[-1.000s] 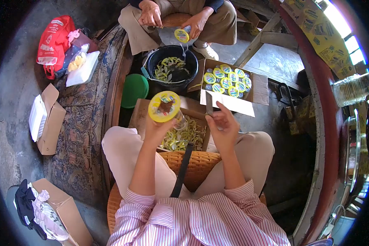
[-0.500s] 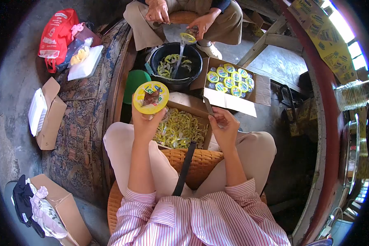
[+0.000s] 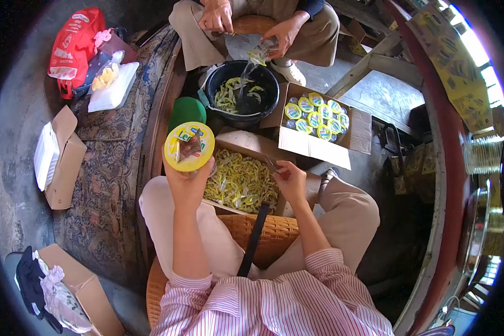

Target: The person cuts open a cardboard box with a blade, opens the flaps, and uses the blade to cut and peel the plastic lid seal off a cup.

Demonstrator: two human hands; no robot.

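Observation:
My left hand (image 3: 185, 187) is wrapped round a plastic drink cup whose yellow printed lid (image 3: 176, 159) faces up. A ragged opening in the lid's middle shows dark inside. Lower and to the right, my right hand (image 3: 292, 183) grips a small knife (image 3: 271, 163), its thin blade pointing up and left, apart from the cup. Below both hands, a cardboard box (image 3: 246, 137) holds a heap of curled yellow-green lid strips (image 3: 238, 179).
Across from me, a person's hand (image 3: 284, 35) tips a cup over a black bucket (image 3: 213, 106) with strips inside; liquid pours down. An open carton (image 3: 313, 141) of yellow-lidded cups stands right of it. A green round object (image 3: 186, 113) lies left of the bucket.
My left hand has lowered the cup slightly leftward, and the lid's opening looks wider. My right hand has moved down and left with the knife. The other person's cup is tipped further.

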